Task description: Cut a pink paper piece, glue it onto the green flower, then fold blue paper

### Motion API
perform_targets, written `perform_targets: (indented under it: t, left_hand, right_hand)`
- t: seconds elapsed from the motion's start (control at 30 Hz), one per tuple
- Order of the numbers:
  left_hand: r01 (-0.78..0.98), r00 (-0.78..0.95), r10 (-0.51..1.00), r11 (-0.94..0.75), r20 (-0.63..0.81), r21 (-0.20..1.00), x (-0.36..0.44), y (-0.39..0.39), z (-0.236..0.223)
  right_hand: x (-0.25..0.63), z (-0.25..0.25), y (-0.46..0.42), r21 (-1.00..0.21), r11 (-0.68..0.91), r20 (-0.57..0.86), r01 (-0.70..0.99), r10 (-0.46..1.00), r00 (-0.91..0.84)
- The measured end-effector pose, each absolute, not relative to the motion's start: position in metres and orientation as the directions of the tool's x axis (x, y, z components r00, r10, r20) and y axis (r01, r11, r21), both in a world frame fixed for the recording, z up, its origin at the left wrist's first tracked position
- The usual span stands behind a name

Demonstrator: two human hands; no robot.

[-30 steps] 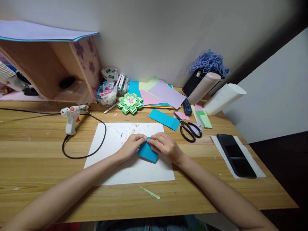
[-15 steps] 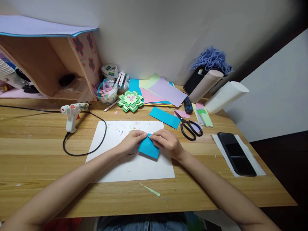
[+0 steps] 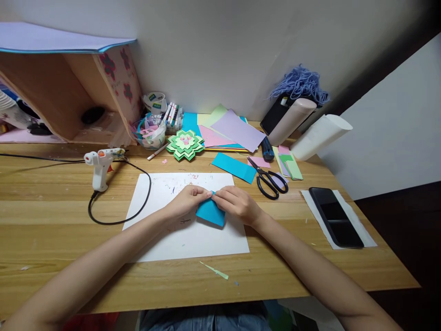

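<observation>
A small piece of blue paper (image 3: 211, 214) is held between my two hands, over a white sheet (image 3: 155, 243) on the desk. My left hand (image 3: 189, 200) pinches its upper left edge between thumb and fingers. On the other side, my right hand (image 3: 237, 204) grips the upper right part, its fingers covering that edge. The fingertips of both hands nearly meet at the top of the paper. Whether the paper is folded there is hidden by the fingers. A blue paper strip (image 3: 234, 167) and black-handled scissors (image 3: 268, 180) lie beyond my right hand.
A white glue gun (image 3: 102, 168) with a looping black cord stands at left. Behind are a green layered paper flower (image 3: 185, 145), markers (image 3: 173, 113), coloured sheets (image 3: 239, 130) and a cardboard box (image 3: 120, 87). A phone (image 3: 336, 216) lies at right; a green scrap (image 3: 214, 270) lies in front.
My fingers have pressed closer together along the top of the blue paper, and the right hand covers more of it. The whole view has shifted slightly.
</observation>
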State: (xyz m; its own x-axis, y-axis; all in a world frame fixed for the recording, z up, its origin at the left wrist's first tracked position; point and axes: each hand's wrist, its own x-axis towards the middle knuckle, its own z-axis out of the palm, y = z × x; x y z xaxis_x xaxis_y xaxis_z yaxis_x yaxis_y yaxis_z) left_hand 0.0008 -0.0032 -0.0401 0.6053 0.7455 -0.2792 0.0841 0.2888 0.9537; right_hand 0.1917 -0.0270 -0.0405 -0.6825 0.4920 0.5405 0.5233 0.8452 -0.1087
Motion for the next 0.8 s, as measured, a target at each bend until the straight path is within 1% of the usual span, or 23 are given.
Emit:
perform_targets:
  t: [0.07,0.1,0.17,0.2,0.23,0.27,0.3,0.33,0.4,0.5,0.63,0.8]
  left_hand:
    - [0.109,0.580,0.767,0.259,-0.273,0.960,0.001,-0.003,-0.040]
    - [0.116,0.563,0.784,0.237,-0.261,0.964,0.002,-0.003,-0.040]
    - [0.143,0.513,0.828,0.177,-0.226,0.974,0.003,-0.005,-0.042]
    - [0.167,0.481,0.853,0.135,-0.200,0.977,0.004,-0.007,-0.043]
    - [0.197,0.450,0.876,0.089,-0.171,0.976,0.004,-0.009,-0.043]
    - [0.230,0.421,0.896,0.042,-0.138,0.972,0.005,-0.011,-0.044]
    - [0.260,0.399,0.911,-0.001,-0.107,0.966,0.006,-0.014,-0.044]
    - [0.286,0.385,0.920,-0.038,-0.079,0.957,0.006,-0.016,-0.044]
    - [0.326,0.372,0.927,-0.094,-0.036,0.941,0.006,-0.020,-0.043]
    - [0.356,0.386,0.922,-0.132,-0.017,0.925,0.006,-0.022,-0.042]
    - [0.332,0.423,0.906,-0.124,-0.030,0.935,0.005,-0.020,-0.040]
    - [0.305,0.417,0.909,-0.125,-0.014,0.944,0.006,-0.019,-0.039]
  right_hand:
    - [0.191,-0.039,-0.027,-0.222,0.811,0.567,0.542,0.559,-0.605]
    - [0.190,-0.038,-0.027,-0.312,0.776,0.569,0.549,0.615,-0.546]
    - [0.189,-0.038,-0.026,-0.564,0.643,0.510,0.519,0.765,-0.394]
    - [0.188,-0.038,-0.025,-0.703,0.537,0.431,0.467,0.843,-0.320]
    - [0.188,-0.039,-0.024,-0.823,0.408,0.324,0.395,0.909,-0.264]
    - [0.187,-0.040,-0.023,-0.910,0.269,0.202,0.316,0.952,-0.228]
    - [0.187,-0.041,-0.022,-0.959,0.139,0.086,0.246,0.973,-0.215]
    - [0.187,-0.041,-0.022,-0.980,0.037,-0.008,0.196,0.975,-0.223]
    - [0.187,-0.040,-0.022,-0.984,-0.075,-0.114,0.159,0.960,-0.254]
    - [0.186,-0.038,-0.024,-0.982,-0.127,-0.160,0.139,0.952,-0.261]
    - [0.184,-0.038,-0.024,-0.977,-0.199,-0.211,0.076,0.950,-0.230]
    - [0.184,-0.043,-0.022,-0.970,-0.243,-0.243,0.026,0.946,-0.213]
